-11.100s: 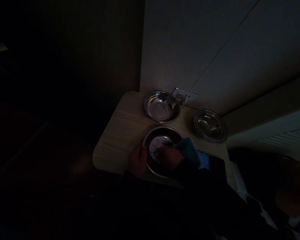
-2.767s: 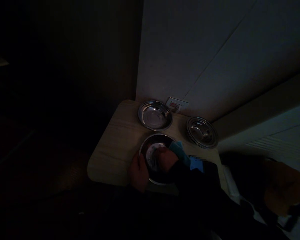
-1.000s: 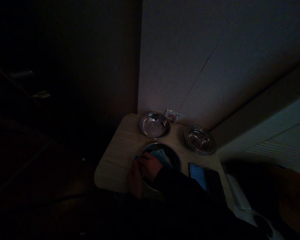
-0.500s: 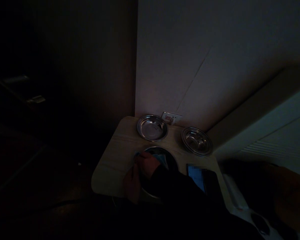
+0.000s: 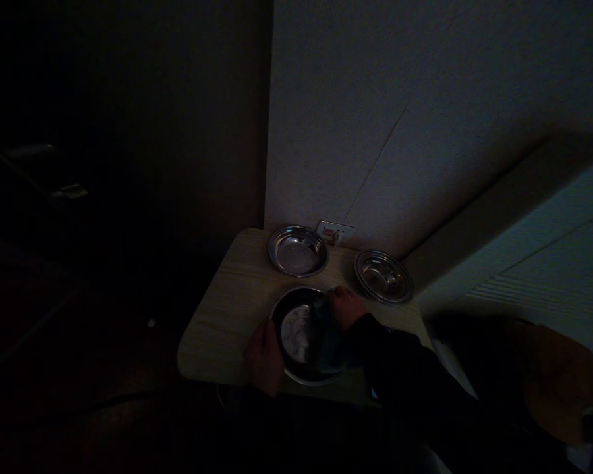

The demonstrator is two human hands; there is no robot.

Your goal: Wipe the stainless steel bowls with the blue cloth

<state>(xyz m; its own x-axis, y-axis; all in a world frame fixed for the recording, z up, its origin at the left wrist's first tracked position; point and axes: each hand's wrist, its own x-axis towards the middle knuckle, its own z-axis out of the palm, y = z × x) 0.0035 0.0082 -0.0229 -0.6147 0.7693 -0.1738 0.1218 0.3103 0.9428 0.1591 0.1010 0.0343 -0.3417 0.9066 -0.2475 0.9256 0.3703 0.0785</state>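
my left hand (image 5: 265, 359) clamps the near bowl (image 5: 292, 332) on the table (image 5: 227, 322) by its left rim; my right hand (image 5: 346, 308) clutches a blurred cloth (image 5: 330, 342) over its right. likely wiping; another stroke calls for steady bracing.

Pale wood-grain table (image 5: 217, 332), rounded left corners; on it front bowl (image 5: 294, 334), rear bowl (image 5: 298, 253), probably bowl stack (image 5: 383, 279) right.

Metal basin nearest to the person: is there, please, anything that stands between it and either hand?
Nothing visible separates the left hand from the metal basin; it holds the left rim. At the right hand, a teal cloth comes between, hanging over the basin's right side.
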